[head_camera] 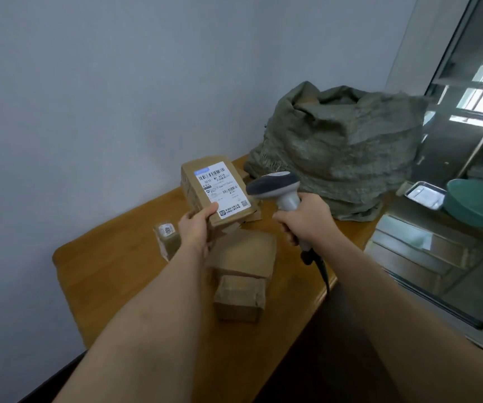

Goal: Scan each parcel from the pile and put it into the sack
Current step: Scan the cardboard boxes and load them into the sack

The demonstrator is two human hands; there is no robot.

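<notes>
Held parcel: a brown cardboard parcel (205, 184) is raised above the wooden table (112, 257), tilted, with its white shipping label (222, 189) turned up toward the camera; barcodes and a small square code are seen on the label.
Left hand: the left hand (195, 228) is clamped on the parcel's near corner, at 7 o'clock of the label, with the thumb laid on the label's edge.
Barcode scanner: a grey handheld scanner (275, 184) is held at 3 o'clock of the parcel, just beside it, its dark head turned toward the label; a dark cable (323, 271) hangs from the handle base.
Right hand: the right hand (307, 219) is wrapped round the scanner's handle.
Pile: three more brown parcels lie on the table below the held one, a small one (167, 237) at 8 o'clock, a larger one (246, 254) at 5 o'clock, and another (240, 298) touching it on the near side.
Sack: a green woven sack (350, 152) stands on the table's far end, at 2 o'clock of the parcel, its mouth open.
Surroundings: a metal tray (424, 194) and a green basin (478, 202) are seen at 3 o'clock, beyond the sack.
</notes>
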